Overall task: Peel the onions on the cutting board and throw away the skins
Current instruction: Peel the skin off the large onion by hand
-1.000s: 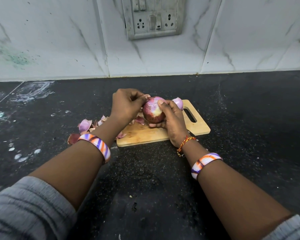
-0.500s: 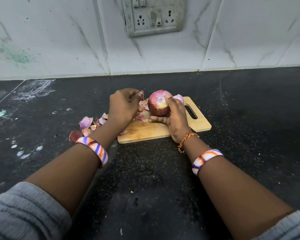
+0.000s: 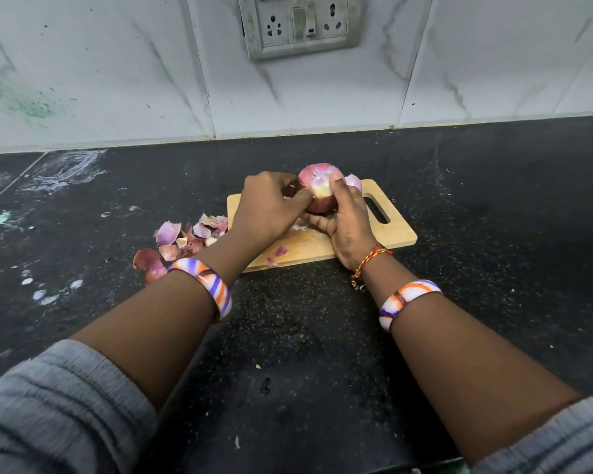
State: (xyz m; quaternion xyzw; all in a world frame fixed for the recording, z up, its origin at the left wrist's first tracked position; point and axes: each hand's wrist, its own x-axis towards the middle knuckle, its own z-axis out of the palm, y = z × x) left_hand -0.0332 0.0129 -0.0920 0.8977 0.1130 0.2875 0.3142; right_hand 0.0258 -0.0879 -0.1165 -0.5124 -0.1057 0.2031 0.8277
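Observation:
A red onion point(image 3: 317, 191) with part of its skin off is held above the wooden cutting board point(image 3: 396, 234). My right hand point(image 3: 348, 224) cups it from below and the right, thumb on top. My left hand point(image 3: 271, 210) grips it from the left, its fingertips pinching at the skin on the pale bare patch. A second, peeled onion point(image 3: 354, 182) peeks out behind my right hand at the board's far edge. A heap of loose purple skins point(image 3: 182, 239) lies on the black counter left of the board. A few small skin bits point(image 3: 278, 253) lie on the board.
The black counter point(image 3: 493, 206) runs back to a marble-tiled wall with a socket plate point(image 3: 298, 23). White smears and specks point(image 3: 45, 295) mark the counter at the left.
My left hand has come back onto the onion after pulling away with a piece of skin. The onion has been turned in my right hand and sits a little higher.

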